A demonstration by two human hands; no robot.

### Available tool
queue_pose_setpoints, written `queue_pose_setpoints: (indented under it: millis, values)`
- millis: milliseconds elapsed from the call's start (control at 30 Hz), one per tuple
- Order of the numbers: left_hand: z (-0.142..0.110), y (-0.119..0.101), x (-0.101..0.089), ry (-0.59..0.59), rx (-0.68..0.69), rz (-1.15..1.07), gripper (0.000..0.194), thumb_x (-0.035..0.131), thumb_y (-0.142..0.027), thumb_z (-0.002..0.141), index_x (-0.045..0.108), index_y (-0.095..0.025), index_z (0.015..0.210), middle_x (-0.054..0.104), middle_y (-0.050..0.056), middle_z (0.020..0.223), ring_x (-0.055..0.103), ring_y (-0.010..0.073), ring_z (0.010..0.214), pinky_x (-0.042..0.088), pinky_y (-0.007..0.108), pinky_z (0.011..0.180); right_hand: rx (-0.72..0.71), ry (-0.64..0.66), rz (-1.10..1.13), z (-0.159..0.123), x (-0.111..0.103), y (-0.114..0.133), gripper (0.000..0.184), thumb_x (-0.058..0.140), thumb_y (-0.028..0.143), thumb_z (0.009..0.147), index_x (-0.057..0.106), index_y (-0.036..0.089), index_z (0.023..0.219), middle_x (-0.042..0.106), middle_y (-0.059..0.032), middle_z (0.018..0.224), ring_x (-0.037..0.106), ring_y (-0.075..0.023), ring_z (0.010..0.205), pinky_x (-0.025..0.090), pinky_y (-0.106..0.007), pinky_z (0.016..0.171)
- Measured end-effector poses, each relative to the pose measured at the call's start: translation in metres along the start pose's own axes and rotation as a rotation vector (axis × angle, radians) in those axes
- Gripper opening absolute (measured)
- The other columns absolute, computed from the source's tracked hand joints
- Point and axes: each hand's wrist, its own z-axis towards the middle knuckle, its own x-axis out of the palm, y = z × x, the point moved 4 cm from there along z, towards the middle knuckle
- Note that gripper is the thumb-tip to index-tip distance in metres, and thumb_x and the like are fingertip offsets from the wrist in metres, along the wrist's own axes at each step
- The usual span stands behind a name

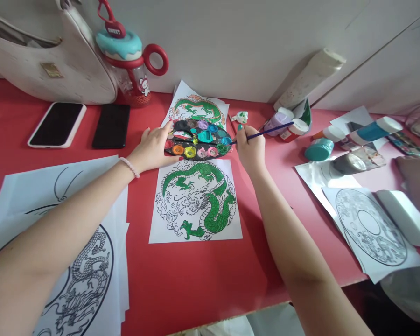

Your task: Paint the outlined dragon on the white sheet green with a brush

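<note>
Paintbrush (269, 131), pinched in the right hand (251, 148), meets the paint palette (205, 144) toward the table's (196, 275) far side. Hands apart, the left (153, 148) clasps the palette's left end. Slim, probably light and stiff, the brush seems best held low.

A red table (192, 280) carries a bag (75, 56), a cup (129, 65) and two phones (111, 126) toward the back left, loose sheets (119, 266) at the near left, a partly green dragon drawing (196, 200) in the middle, and paint jars (277, 123), a pale bottle (310, 80) and more sheets (371, 228) on the right.
</note>
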Motion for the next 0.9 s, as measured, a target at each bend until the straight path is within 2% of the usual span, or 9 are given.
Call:
queue_pose_setpoints:
  millis: [200, 467, 567, 733, 900]
  values:
    - [-0.0002, -0.001, -0.0016, -0.003, -0.014, 0.0, 0.096, 0.065, -0.054, 0.071, 0.016, -0.016, 0.144, 0.044, 0.02, 0.139, 0.04, 0.0368, 0.13, 0.019, 0.06, 0.109, -0.012, 0.011, -0.008, -0.0009, -0.0005, 0.0049, 0.036, 0.042, 0.019, 0.087, 0.032, 0.019, 0.053, 0.035, 0.005, 0.045, 0.029, -0.0061, 0.045, 0.024, -0.025, 0.049]
    - [-0.0002, -0.0006, -0.0008, -0.031, -0.028, -0.005, 0.097, 0.065, -0.056, 0.069, 0.019, -0.014, 0.143, 0.05, 0.019, 0.133, 0.044, 0.035, 0.126, 0.022, 0.054, 0.108, -0.046, 0.024, -0.007, -0.0016, 0.0011, 0.0042, 0.038, 0.043, 0.028, 0.088, 0.031, 0.02, 0.053, 0.034, 0.0046, 0.046, 0.026, -0.0064, 0.046, 0.023, -0.024, 0.048]
    - [0.0, -0.0004, -0.0001, -0.037, -0.029, -0.011, 0.097, 0.066, -0.055, 0.068, 0.02, -0.015, 0.143, 0.049, 0.019, 0.134, 0.042, 0.0357, 0.126, 0.025, 0.053, 0.106, -0.054, 0.031, -0.009, -0.002, 0.001, 0.005, 0.036, 0.041, 0.027, 0.088, 0.032, 0.02, 0.055, 0.035, 0.0045, 0.048, 0.027, -0.0063, 0.047, 0.024, -0.023, 0.048]
    - [-0.0002, -0.001, -0.0008, -0.035, -0.039, -0.02, 0.096, 0.066, -0.054, 0.067, 0.019, -0.018, 0.143, 0.048, 0.018, 0.135, 0.041, 0.0361, 0.127, 0.024, 0.053, 0.106, -0.056, 0.044, -0.022, -0.0029, 0.0014, 0.005, 0.038, 0.044, 0.026, 0.086, 0.029, 0.02, 0.053, 0.029, 0.0052, 0.045, 0.025, -0.0064, 0.046, 0.022, -0.024, 0.049]
    - [0.0004, -0.0002, -0.0009, -0.026, -0.045, -0.019, 0.098, 0.066, -0.055, 0.066, 0.019, -0.017, 0.143, 0.047, 0.018, 0.137, 0.04, 0.0362, 0.128, 0.023, 0.052, 0.107, -0.071, 0.052, -0.007, -0.0026, 0.002, 0.0033, 0.035, 0.042, 0.027, 0.087, 0.03, 0.02, 0.054, 0.032, 0.0047, 0.048, 0.025, -0.0069, 0.047, 0.023, -0.024, 0.049]
